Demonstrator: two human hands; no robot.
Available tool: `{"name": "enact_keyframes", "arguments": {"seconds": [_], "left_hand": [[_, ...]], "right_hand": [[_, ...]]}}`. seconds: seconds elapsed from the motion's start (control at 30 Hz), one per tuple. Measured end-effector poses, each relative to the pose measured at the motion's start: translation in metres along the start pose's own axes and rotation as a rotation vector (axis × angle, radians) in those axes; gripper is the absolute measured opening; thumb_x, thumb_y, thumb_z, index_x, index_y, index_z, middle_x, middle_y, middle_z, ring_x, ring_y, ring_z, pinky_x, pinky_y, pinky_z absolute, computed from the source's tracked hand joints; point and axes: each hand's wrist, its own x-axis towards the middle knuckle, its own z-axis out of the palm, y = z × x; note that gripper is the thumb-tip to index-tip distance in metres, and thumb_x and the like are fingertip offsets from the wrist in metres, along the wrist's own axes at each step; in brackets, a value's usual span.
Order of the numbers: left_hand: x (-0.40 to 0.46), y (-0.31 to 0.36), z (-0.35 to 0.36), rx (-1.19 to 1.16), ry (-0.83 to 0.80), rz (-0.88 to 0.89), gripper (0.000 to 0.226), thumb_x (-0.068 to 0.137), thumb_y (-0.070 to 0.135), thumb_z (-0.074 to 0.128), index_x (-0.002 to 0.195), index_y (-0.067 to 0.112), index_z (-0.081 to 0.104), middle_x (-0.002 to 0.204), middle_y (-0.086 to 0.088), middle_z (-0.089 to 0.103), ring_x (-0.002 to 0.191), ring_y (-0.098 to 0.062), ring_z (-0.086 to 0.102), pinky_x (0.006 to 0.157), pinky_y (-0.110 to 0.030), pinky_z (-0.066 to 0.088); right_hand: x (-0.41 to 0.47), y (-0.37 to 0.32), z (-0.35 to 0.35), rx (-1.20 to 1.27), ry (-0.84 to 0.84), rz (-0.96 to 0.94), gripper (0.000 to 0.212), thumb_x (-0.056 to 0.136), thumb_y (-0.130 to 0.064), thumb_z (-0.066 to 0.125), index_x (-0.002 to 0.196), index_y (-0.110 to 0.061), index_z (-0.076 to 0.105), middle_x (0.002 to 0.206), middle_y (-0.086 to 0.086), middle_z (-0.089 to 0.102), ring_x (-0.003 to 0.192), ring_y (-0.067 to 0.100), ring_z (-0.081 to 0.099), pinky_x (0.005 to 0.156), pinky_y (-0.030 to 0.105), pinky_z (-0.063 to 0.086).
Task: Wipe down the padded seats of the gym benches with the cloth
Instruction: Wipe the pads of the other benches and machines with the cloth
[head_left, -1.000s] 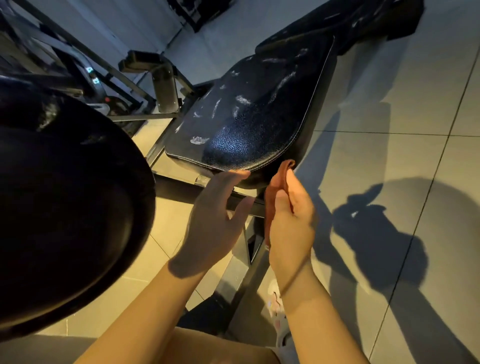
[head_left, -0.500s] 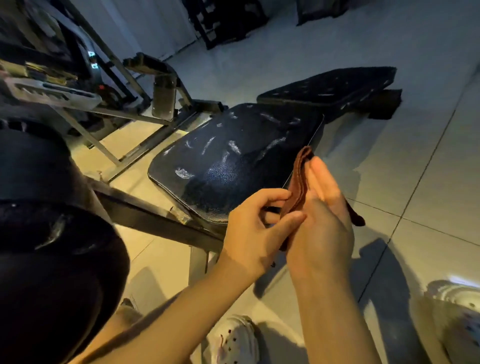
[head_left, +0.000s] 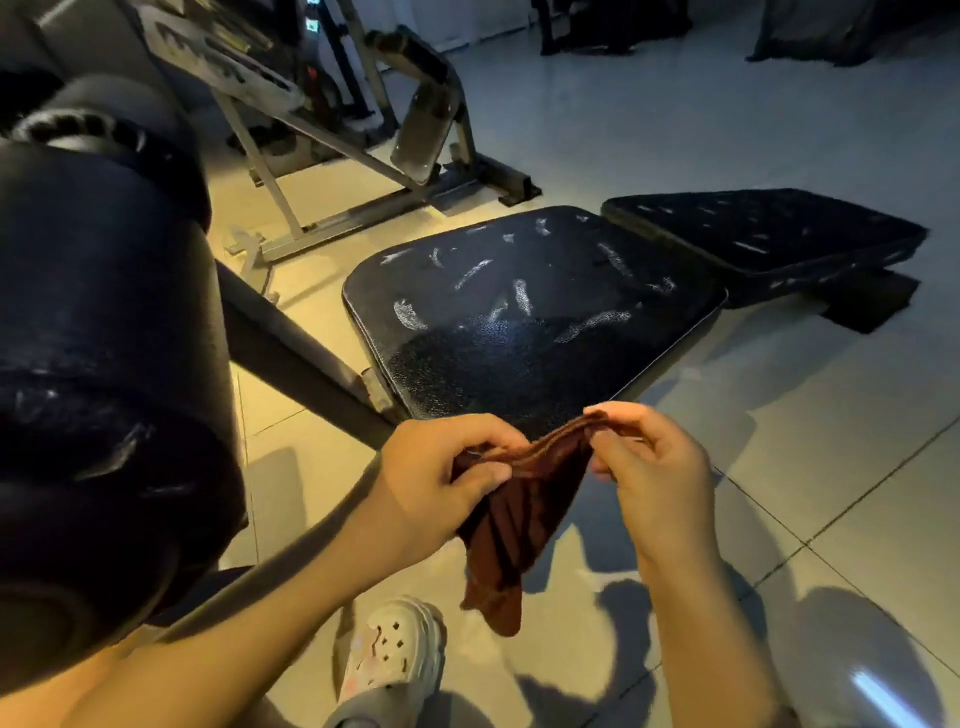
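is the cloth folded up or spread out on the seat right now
Neither fully: the cloth hangs loosely folded in the air, pinched along its top edge by the left hand and right hand, not touching the seat.

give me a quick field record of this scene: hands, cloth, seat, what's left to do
left hand: pinches the cloth's left top edge
right hand: pinches its right top edge
cloth: brown, held up between both hands, hanging in front of the seat, not touching it
seat: black pad with white smears
back pad: black, also streaked
floor: pale tiles
left to do: seat not yet wiped
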Motion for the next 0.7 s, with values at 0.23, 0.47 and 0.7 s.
{"name": "enact_keyframes", "arguments": {"seconds": [0.23, 0.47, 0.7], "left_hand": [[-0.012, -0.011, -0.014, -0.028, 0.181, -0.241, 0.046, 0.072, -0.017, 0.072, 0.084, 0.028, 0.067, 0.074, 0.006, 0.061, 0.067, -0.009, 0.057, 0.063, -0.007, 0.044], [0.016, -0.032, -0.023, 0.094, 0.592, -0.338, 0.043, 0.086, 0.003, 0.058, 0.126, 0.02, 0.053, 0.077, 0.008, 0.06, 0.067, -0.001, 0.064, 0.061, -0.006, 0.042], [0.018, -0.057, -0.001, 0.328, 0.562, -0.525, 0.041, 0.087, 0.015, 0.068, 0.128, 0.017, 0.058, 0.117, -0.004, 0.065, 0.104, -0.021, 0.063, 0.087, -0.033, 0.053]], "right_hand": [[0.017, -0.041, 0.025, -0.071, -0.088, -0.252, 0.039, 0.092, 0.004, 0.052, 0.083, -0.033, 0.062, 0.094, 0.005, 0.064, 0.059, 0.009, 0.066, 0.054, 0.02, 0.053], [0.061, -0.043, 0.072, -0.351, -0.153, -0.316, 0.023, 0.096, -0.004, 0.053, 0.109, -0.023, 0.059, 0.116, -0.008, 0.05, 0.095, 0.016, 0.065, 0.081, 0.024, 0.051], [0.046, 0.006, 0.059, -0.781, -0.544, -0.529, 0.047, 0.101, -0.042, 0.038, 0.139, -0.017, 0.05, 0.152, 0.0, 0.039, 0.138, 0.018, 0.039, 0.111, 0.029, 0.031]]}}
